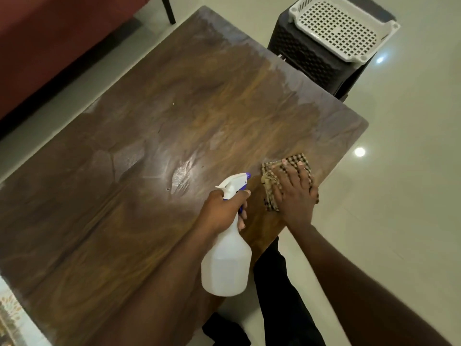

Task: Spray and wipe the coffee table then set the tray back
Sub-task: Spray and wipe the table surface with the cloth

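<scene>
A: Coffee table (149, 136) is the brown wood surface filling most of the view, its long axis running from the lower left up to the upper right. What are the fingers doing on it?

B: The right hand (295, 193) has its fingers (303, 171) spread flat, pressing the checked cloth (270, 182) down near the right edge. Flat pressure suits wiping, I think. The left hand (222, 211) has its fingers closed round the neck of the white spray bottle (225, 263), held just above the surface.

A: Which way does the bottle point?

B: Nozzle (247, 175) aims up and right, toward the cloth; its body hangs back toward the person. It looks kept ready for another spray.

A: And the tray?

B: The white perforated tray (341, 31) rests on a dark stool (309, 58) beyond the far corner, apart from the surface, likely parked clear of the wet streaks.
</scene>
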A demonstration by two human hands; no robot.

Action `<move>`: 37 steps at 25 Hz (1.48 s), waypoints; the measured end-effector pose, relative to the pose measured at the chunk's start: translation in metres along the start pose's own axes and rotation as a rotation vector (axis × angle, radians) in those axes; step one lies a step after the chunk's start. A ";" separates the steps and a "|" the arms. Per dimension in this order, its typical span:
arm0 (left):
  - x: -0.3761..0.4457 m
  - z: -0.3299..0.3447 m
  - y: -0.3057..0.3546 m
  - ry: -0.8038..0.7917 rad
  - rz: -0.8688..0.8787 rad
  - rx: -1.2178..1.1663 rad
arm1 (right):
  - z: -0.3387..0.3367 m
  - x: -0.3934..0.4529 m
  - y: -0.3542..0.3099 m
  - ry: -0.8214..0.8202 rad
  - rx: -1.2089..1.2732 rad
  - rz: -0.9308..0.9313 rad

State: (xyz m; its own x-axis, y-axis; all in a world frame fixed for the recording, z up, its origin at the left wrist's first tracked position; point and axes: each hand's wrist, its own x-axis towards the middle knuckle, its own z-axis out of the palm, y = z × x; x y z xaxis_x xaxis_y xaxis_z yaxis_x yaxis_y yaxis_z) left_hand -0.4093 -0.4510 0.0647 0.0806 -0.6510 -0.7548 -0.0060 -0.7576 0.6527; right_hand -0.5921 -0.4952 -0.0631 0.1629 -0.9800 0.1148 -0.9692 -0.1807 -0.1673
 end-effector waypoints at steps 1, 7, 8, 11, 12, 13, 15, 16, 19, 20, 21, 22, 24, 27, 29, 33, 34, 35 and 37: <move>0.004 0.005 0.004 0.010 0.002 0.010 | 0.002 -0.007 -0.011 -0.008 0.020 -0.115; 0.038 0.025 0.045 -0.122 -0.005 -0.012 | -0.005 0.049 0.055 -0.061 0.022 -0.254; 0.044 0.028 0.054 -0.132 0.013 -0.012 | -0.005 0.078 0.064 -0.045 0.041 -0.111; 0.066 0.041 0.078 -0.117 0.084 0.042 | -0.001 0.138 0.057 -0.043 0.103 0.147; 0.070 0.045 0.083 -0.096 0.107 0.053 | 0.000 0.136 0.047 -0.051 0.099 0.086; 0.076 0.051 0.089 -0.067 0.125 0.053 | 0.003 0.126 0.043 -0.076 0.095 -0.084; 0.089 0.063 0.108 -0.019 0.146 0.057 | 0.003 0.097 0.066 -0.102 0.038 -0.453; 0.096 0.070 0.118 -0.012 0.158 0.057 | -0.001 0.102 0.092 -0.102 0.014 -0.506; 0.113 0.086 0.147 0.005 0.207 0.059 | -0.011 0.156 0.150 -0.083 -0.006 -0.135; 0.117 0.089 0.156 0.023 0.214 0.068 | -0.013 0.174 0.153 -0.088 0.006 -0.029; 0.121 0.091 0.162 0.045 0.210 0.079 | -0.010 0.189 0.147 -0.084 0.008 0.012; 0.123 0.091 0.165 0.069 0.201 0.083 | -0.006 0.201 0.137 -0.087 0.018 0.020; 0.128 0.088 0.172 0.144 0.203 0.058 | 0.001 0.226 0.112 -0.097 0.045 0.000; 0.135 0.076 0.178 0.250 0.258 0.007 | 0.012 0.261 0.074 -0.085 0.067 -0.086; 0.135 0.066 0.178 0.323 0.304 0.012 | 0.016 0.289 0.043 -0.088 0.100 -0.153; 0.135 0.043 0.174 0.474 0.357 -0.004 | 0.021 0.308 -0.021 -0.231 0.160 -0.352; 0.136 0.039 0.174 0.504 0.352 -0.010 | 0.024 0.296 -0.029 -0.303 0.153 -0.432; 0.135 0.036 0.175 0.530 0.349 -0.012 | 0.025 0.277 -0.032 -0.327 0.147 -0.528; 0.134 0.033 0.180 0.573 0.390 -0.009 | 0.020 0.237 -0.018 -0.296 0.174 -0.672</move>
State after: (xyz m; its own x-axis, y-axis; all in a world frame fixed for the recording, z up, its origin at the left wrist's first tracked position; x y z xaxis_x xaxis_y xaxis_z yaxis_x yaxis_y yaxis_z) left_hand -0.4325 -0.6762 0.0795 0.5876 -0.7460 -0.3133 -0.1334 -0.4712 0.8719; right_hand -0.5326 -0.7259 -0.0529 0.7755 -0.6312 -0.0171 -0.6045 -0.7343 -0.3089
